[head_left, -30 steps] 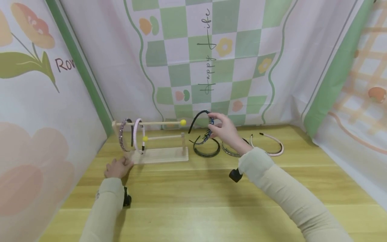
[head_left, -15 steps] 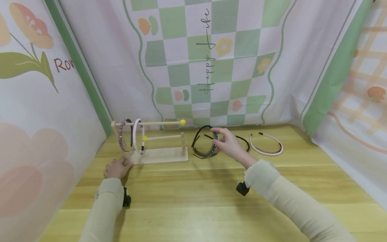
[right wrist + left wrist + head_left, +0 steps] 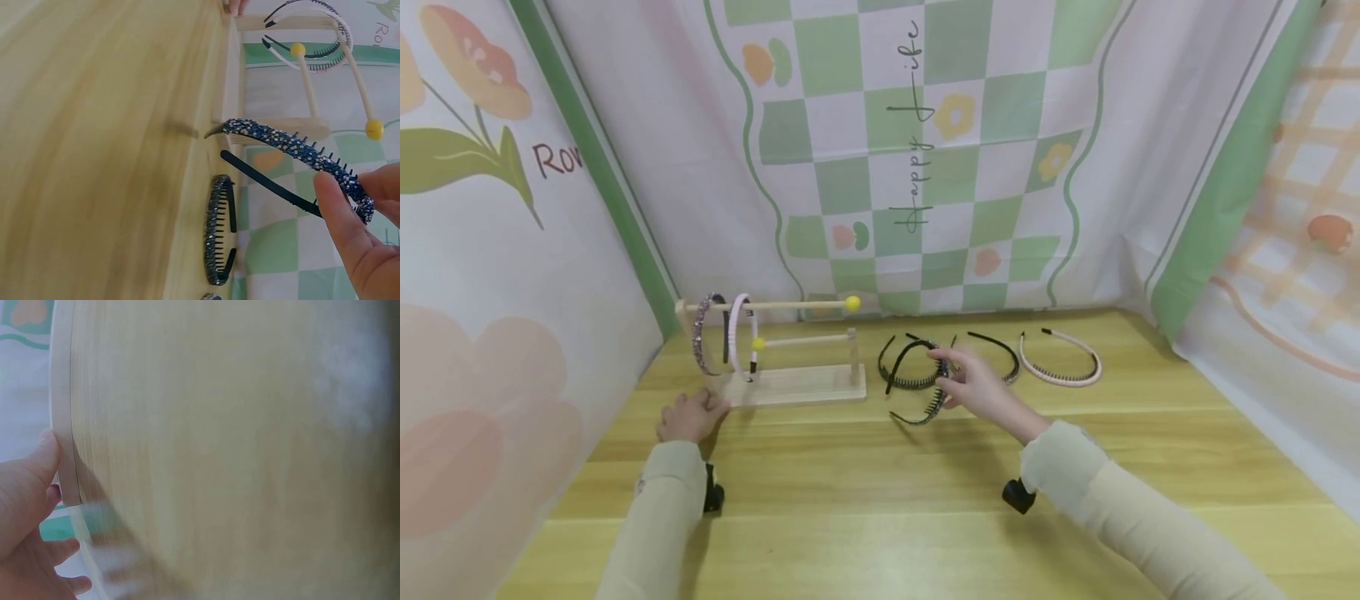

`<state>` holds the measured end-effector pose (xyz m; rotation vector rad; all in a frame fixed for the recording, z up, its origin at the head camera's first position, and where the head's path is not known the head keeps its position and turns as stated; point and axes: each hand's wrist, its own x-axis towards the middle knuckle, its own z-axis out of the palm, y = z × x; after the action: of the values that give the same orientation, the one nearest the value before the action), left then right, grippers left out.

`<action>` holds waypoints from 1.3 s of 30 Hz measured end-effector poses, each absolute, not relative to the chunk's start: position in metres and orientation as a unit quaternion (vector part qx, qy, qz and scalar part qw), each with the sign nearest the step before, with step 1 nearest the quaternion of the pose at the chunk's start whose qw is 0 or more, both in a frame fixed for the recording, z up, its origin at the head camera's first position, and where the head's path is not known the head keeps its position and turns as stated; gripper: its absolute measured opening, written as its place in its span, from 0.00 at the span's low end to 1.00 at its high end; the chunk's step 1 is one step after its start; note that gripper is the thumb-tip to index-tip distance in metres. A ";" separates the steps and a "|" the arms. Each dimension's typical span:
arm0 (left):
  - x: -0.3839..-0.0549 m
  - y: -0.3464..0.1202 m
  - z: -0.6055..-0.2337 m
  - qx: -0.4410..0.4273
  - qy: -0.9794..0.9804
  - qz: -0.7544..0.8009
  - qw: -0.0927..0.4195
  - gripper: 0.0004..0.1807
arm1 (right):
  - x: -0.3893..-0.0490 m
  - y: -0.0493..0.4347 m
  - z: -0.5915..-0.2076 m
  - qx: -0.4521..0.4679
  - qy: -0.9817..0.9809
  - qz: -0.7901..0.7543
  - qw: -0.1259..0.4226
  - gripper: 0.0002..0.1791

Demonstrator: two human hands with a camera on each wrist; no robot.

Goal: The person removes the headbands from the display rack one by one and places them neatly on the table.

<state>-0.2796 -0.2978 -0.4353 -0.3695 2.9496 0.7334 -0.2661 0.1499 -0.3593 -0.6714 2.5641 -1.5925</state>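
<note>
Blue band (image 3: 275,140) pinched at its bend in right fingers (image 3: 334,215), above the surface (image 3: 820,500), right of rack (image 3: 790,384) — ends face rack, so pinch lightly, no twist. Left hand (image 3: 688,417) grips rack base — brace it.

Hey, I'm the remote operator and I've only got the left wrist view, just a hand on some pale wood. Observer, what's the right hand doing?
Observer: The right hand is pinching a blue headband.
Operator: Okay, and what's this wood part of?
Observer: It's the base of a rack with two rods, each ending in a yellow knob.
Operator: Is anything hanging on it?
Observer: Yes, a glittery headband and a pink headband both hang on the upper rod.
</note>
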 end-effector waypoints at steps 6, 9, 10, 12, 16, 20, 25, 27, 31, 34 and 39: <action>-0.280 -0.298 -0.436 -0.115 0.964 0.235 0.039 0.42 | -0.263 0.159 -0.364 -0.227 0.848 -0.477 0.040 0.29; -0.281 -0.299 -0.436 -0.111 0.966 0.233 0.036 0.43 | -0.262 0.164 -0.362 -0.212 0.868 -0.447 0.046 0.28; -0.281 -0.299 -0.435 -0.110 0.966 0.231 0.036 0.43 | -0.261 0.166 -0.362 -0.207 0.873 -0.439 0.049 0.28; -0.280 -0.300 -0.436 -0.109 0.967 0.229 0.036 0.43 | -0.260 0.169 -0.361 -0.197 0.881 -0.427 0.052 0.26; -0.280 -0.300 -0.436 -0.110 0.967 0.228 0.037 0.42 | -0.258 0.173 -0.364 -0.197 0.884 -0.419 0.060 0.20; -0.280 -0.301 -0.437 -0.114 0.965 0.232 0.039 0.42 | -0.255 0.176 -0.366 -0.192 0.895 -0.397 0.067 0.14; -0.278 -0.300 -0.435 -0.117 0.963 0.238 0.047 0.42 | -0.251 0.180 -0.368 -0.181 0.908 -0.361 0.114 0.07; -0.277 -0.298 -0.432 -0.116 0.963 0.239 0.049 0.42 | -0.250 0.181 -0.369 -0.183 0.906 -0.355 0.141 0.03; -0.275 -0.296 -0.429 -0.116 0.963 0.237 0.049 0.42 | -0.246 0.182 -0.372 -0.186 0.899 -0.351 0.183 0.02; -0.275 -0.296 -0.428 -0.117 0.963 0.237 0.048 0.42 | -0.242 0.182 -0.375 -0.181 0.899 -0.345 0.200 0.03; -0.275 -0.296 -0.429 -0.117 0.962 0.243 0.048 0.43 | -0.239 0.179 -0.382 -0.168 0.899 -0.345 0.210 0.03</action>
<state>-0.2754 -0.2958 -0.4286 -0.3571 2.9324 0.7403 -0.2394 0.1788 -0.3825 -0.4664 2.4998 -0.9584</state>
